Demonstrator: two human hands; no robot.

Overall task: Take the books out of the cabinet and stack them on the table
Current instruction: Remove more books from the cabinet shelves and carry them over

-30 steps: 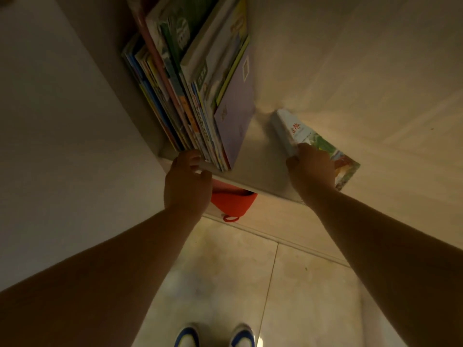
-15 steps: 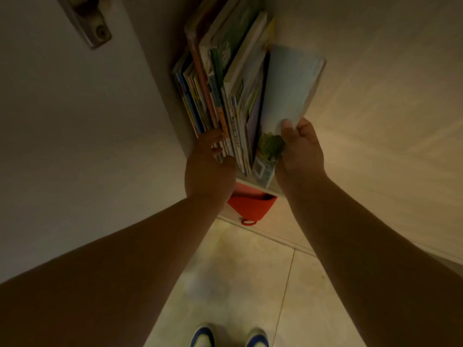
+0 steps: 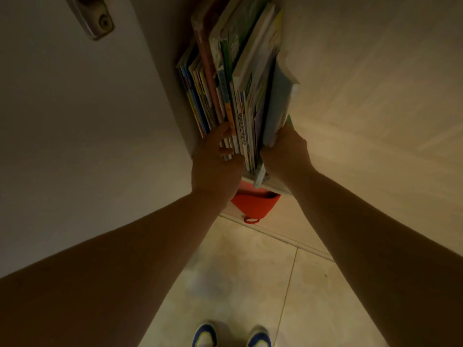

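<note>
Dim, warm light falls across a pale cabinet shelf (image 3: 273, 185) seen from above, and both your hands meet at its front edge. Your left hand (image 3: 215, 166) grips the left part of the row of books (image 3: 238, 78), thumb and fingers curled round the lower ends of several thin spines. Your right hand (image 3: 285, 152) closes on the light blue book (image 3: 278, 106) at the right end of the row, its fingers hidden behind the cover, so you cannot see how far they wrap. That blue book stands upright against its neighbours, touching them, with its bottom corner jutting past the shelf edge.

Between your two hands the books stand packed together, spines toward you, leaning slightly to the left against the cabinet's side wall. All of them are in the cabinet; the desk is out of view.

Just under the shelf edge, a red pouch (image 3: 253, 202) with a small loop hangs or sits below your wrists. To the upper left, a metal door handle (image 3: 96, 20) shows on the pale door (image 3: 75, 121). Beige floor tiles (image 3: 238, 271) lie beneath your forearms, and the toes of your blue-and-white shoes (image 3: 231, 335) sit at the bottom edge.
</note>
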